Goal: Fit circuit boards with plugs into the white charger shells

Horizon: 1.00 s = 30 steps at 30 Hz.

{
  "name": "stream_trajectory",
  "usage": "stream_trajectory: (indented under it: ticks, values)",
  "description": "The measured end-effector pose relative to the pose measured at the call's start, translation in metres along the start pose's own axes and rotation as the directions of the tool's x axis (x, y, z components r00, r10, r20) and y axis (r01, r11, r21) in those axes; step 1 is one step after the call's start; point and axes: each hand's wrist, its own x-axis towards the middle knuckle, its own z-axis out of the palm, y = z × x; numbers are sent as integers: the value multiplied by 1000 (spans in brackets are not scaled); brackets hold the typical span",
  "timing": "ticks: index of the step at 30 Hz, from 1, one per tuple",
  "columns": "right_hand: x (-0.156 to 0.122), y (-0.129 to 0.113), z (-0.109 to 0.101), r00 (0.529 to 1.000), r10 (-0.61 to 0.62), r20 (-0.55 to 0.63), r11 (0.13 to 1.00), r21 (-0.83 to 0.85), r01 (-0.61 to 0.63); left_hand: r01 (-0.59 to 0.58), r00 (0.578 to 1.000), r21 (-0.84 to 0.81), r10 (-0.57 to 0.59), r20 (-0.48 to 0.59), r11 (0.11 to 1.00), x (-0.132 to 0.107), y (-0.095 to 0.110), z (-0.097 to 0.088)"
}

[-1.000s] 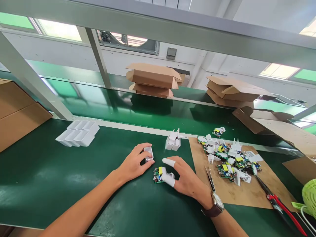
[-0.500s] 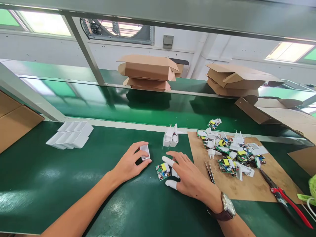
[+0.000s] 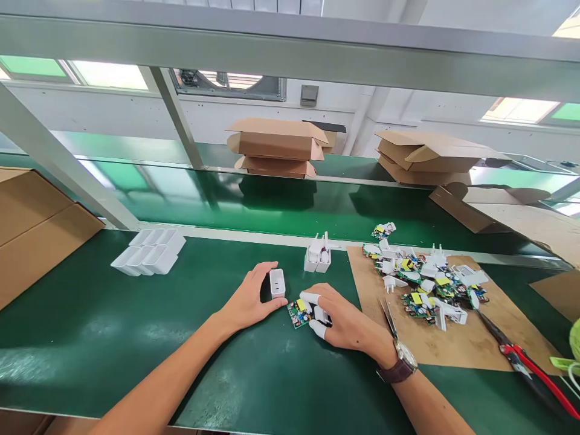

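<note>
My left hand (image 3: 251, 299) curls round a small white charger shell (image 3: 277, 283) that stands on the green mat, thumb and fingers on its sides. My right hand (image 3: 341, 320), with white finger cots on thumb and forefinger, pinches a small green circuit board (image 3: 298, 312) lying on the mat just right of the shell. A brown-strapped watch sits on my right wrist.
A brown cardboard sheet (image 3: 435, 344) carries a heap of boards and white plug parts (image 3: 423, 283). Tweezers (image 3: 387, 317) and red-handled cutters (image 3: 525, 362) lie on it. Two white housings (image 3: 318, 257) stand behind; empty shells (image 3: 149, 252) at left. Cardboard boxes (image 3: 276, 148) sit beyond the belt.
My left hand has turned the white shell upright. My right hand's fingers, spread over the circuit board before, have closed on it.
</note>
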Motion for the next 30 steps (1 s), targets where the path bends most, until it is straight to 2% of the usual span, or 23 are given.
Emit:
stream_trajectory:
  ticks: [3,6,10,12,14,17,30]
  values:
    - [2,1,4,999,-3,-40,1000,13,4,24,999,50,-25,20,998,0,-4,-1]
    - [5,-2,5,981,-23,-191,1000,1,23,15,1000,85,-17,15,996,0,-8,-1]
    - [8,-9,7,894,-99,-436,992,-115,54,-59,998,93,59,0,994,-2,-6,1]
    - [8,-12,9,852,-161,-498,979,-193,72,-144,989,94,146,-19,985,-3,-2,3]
    - [7,-13,12,842,-207,-498,962,-261,83,-229,971,106,234,-40,968,-4,1,5]
    - [4,-14,16,862,-240,-446,943,-317,98,-295,951,147,305,-51,944,-5,4,6]
    - [0,-19,20,903,-214,-374,936,-344,79,-325,942,223,336,-12,919,-9,8,3]
